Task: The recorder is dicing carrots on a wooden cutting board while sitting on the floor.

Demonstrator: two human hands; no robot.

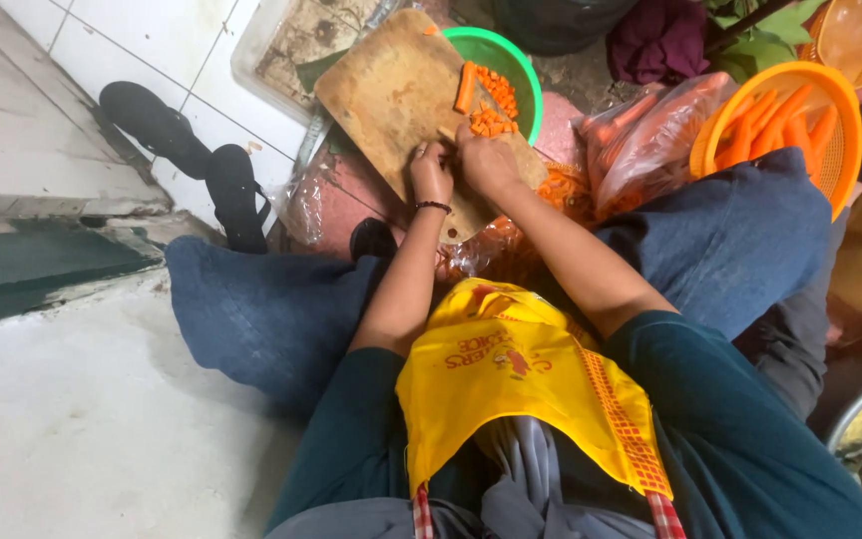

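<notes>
1. A worn wooden cutting board [391,95], pale brown and scuffed with rounded corners, lies tilted across a round green plastic bowl [516,60].
2. Orange carrot pieces [489,105] sit on the board's far edge: small rough cubes in a heap, with one longer stick just beyond them.
3. The left hand [431,172], a dark thin band at its wrist, rests knuckles-up on the board with fingers curled inward; whether it pinches anything cannot be told.
4. The right hand [486,160] lies just beside it, touching or nearly so, fingers bent down onto the board; what it grips is hidden.
5. The carrot pieces lie just past the right hand's fingertips, farther from the body, and up and to the right of the left hand.
6. Beyond the right forearm, a crinkled clear plastic bag [641,140] holds carrots, and a perforated orange basket [835,150] holds peeled carrot sticks.
7. A glossy yellow apron [511,379] covers the lap, over blue denim knees.
</notes>
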